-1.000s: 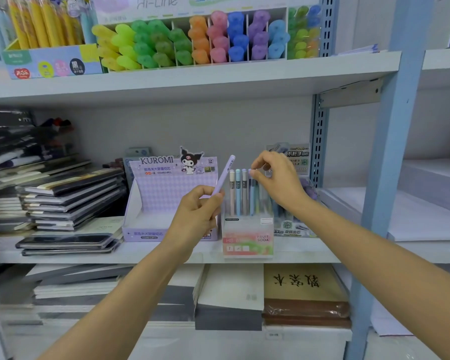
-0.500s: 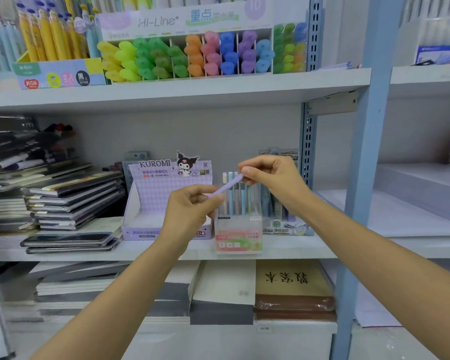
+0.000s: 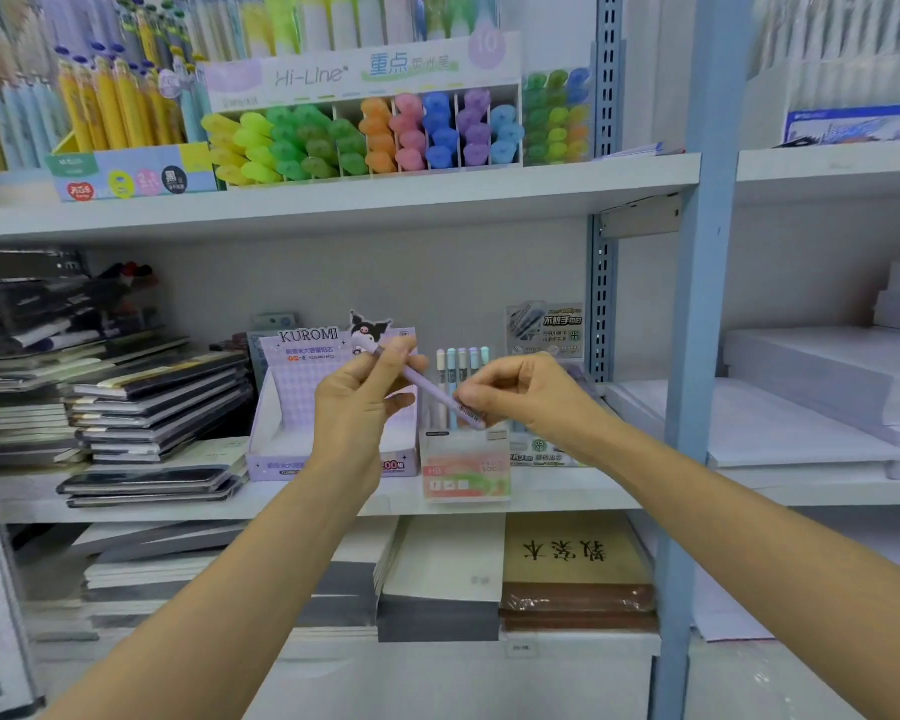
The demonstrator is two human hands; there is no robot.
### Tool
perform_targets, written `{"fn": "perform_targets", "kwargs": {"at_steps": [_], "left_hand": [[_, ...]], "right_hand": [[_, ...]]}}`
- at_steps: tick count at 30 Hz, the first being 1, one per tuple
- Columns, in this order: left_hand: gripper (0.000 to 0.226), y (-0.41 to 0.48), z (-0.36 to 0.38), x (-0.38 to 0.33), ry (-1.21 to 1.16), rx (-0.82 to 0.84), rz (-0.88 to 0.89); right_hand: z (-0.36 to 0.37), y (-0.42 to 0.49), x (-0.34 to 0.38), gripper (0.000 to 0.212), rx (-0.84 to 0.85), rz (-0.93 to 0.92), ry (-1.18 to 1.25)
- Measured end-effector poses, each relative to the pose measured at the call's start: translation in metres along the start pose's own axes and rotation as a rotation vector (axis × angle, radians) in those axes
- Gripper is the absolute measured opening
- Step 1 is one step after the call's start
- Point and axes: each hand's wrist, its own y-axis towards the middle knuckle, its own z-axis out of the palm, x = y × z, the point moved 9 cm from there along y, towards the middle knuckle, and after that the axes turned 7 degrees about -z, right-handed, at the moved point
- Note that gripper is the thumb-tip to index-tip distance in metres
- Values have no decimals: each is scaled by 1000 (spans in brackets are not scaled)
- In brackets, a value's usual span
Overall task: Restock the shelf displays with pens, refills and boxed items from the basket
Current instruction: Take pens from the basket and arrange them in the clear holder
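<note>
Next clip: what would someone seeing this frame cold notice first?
Dead centre, both hands, left hand and right hand, hold one lilac pen slanted between them, just in front of the pastel pen display box on the middle shelf. Above, the Hi-Line highlighter display makes a bright rainbow band across the upper shelf.

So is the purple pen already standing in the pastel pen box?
No, the purple pen is held tilted between left hand and right hand.

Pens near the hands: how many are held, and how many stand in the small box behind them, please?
Held purple pen (left hand, right hand): 1
Standing pens with tops visible in the small box: 5
Total: 6; the hands may hide more.
</note>
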Motion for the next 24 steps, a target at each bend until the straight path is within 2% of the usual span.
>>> {"fn": "perform_targets", "kwargs": {"at_steps": [4,8,11,15,18,21,24], "left_hand": [[12,-5,17,-13,274,93,184],[7,-12,35,-18,445,143,303],[6,-9,36,-16,556,118,297],[42,-9,31,-3,875,108,375],[46,-19,33,21,1175,248,505],[54,-27,31,51,1368,433,548],[60,-31,28,59,1398,460,638]], "right_hand": [[-14,8,36,20,-190,-186,-182],[-3,18,57,15,-111,-227,-310],[-2,20,63,10,-104,-269,-366],[-36,18,58,15,-357,-305,-167],[-65,14,47,12,-541,-304,-184],[-75,15,27,10,-572,-263,-250],[-70,17,5,12,-548,-225,-341]]}}
